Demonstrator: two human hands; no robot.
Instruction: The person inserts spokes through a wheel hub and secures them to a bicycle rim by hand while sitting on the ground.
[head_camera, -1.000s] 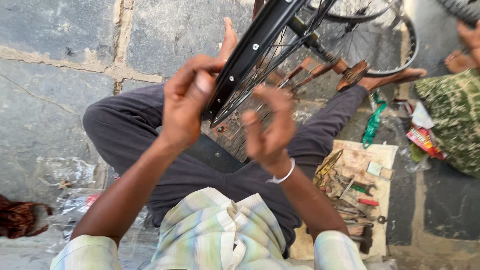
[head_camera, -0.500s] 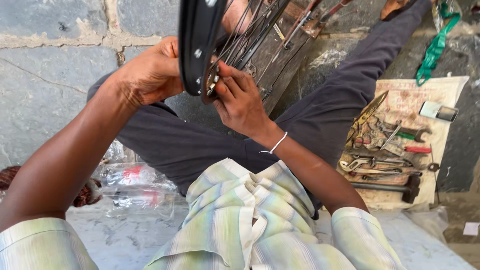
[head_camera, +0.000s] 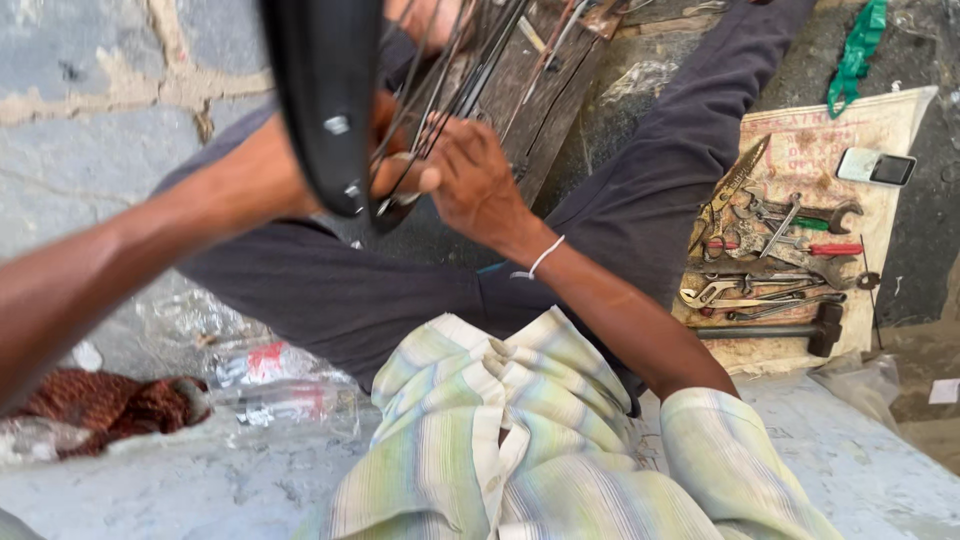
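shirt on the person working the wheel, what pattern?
Pale green, blue and cream stripes on the shirt, in the head view.

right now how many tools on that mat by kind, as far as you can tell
hammer: 1
screwdrivers, red-handled and green-handled: 2
shears: 1
wrenches and pliers, overlapping: at least 4
total: at least 8 on the mat, the pile is too tangled for an exact count

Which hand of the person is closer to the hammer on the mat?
Right. The right hand is at the wheel spokes, left of the hammer; the left hand is farther left, behind the black tyre.
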